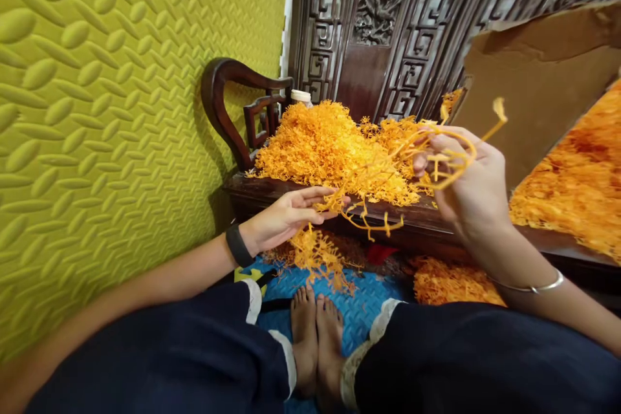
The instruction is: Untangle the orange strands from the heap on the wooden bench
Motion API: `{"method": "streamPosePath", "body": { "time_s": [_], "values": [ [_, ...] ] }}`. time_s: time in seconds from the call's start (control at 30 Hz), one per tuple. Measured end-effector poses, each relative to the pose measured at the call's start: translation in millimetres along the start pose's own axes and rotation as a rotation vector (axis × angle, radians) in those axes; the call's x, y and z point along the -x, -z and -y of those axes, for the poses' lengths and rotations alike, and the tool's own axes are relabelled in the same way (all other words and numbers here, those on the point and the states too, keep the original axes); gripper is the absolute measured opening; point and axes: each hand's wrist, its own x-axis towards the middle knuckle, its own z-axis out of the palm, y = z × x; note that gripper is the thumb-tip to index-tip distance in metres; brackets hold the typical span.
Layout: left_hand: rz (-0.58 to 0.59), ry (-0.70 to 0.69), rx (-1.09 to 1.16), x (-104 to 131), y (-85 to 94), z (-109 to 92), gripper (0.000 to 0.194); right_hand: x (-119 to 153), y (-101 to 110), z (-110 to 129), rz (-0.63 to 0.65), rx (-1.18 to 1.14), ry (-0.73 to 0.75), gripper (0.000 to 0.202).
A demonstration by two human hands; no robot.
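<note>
My left hand (294,217) is closed, its fingertips pinching a small bunch of orange branching plastic strands (334,200) above the edge of the wooden bench. Higher and to the right, my right hand (470,174) grips a looped orange plastic strand (458,178) with short side twigs and a thin end pointing up and right. Some thin strands stretch across the space between both hands. Behind them a big heap of curly orange pieces (315,145) lies on the bench. More orange strands (317,255) hang or lie below my left hand; which of the two I cannot tell.
A brown cardboard sheet (538,77) stands at the right, beside another orange pile (572,187). More orange pieces (451,281) lie lower down. The dark bench (262,187) has a curved armrest (218,90). A white-lidded container (301,97) stands behind the heap. Blue matting (276,278) is under my feet.
</note>
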Motion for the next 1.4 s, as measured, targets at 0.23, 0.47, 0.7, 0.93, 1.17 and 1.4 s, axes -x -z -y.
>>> {"method": "streamPosePath", "body": {
  "time_s": [0.23,0.47,0.7,0.93,1.17,1.4],
  "values": [
    [0.055,0.062,0.000,0.8,-1.0,-1.0,0.038,-0.5,0.2,3.9,-0.012,0.020,0.031,0.002],
    [0.128,0.049,-0.082,2.5,-5.9,-6.3,0.038,1.3,-1.8,2.1,-0.023,0.036,0.047,0.004],
    [0.083,0.144,-0.169,3.6,-1.6,4.5,0.035,-11.7,18.6,-5.1,-0.143,0.052,0.280,0.006],
    [0.116,0.182,-0.130,1.4,4.3,8.5,0.040,-12.1,33.4,-9.4,-0.133,0.035,0.152,0.007],
    [0.121,0.097,-0.146,4.0,7.9,3.9,0.040,-10.3,26.9,-10.7,-0.147,0.072,0.117,0.006],
    [0.086,0.180,-0.152,4.4,0.2,1.8,0.026,-16.0,30.1,-4.3,-0.256,0.142,0.313,0.006]
  ]
}}
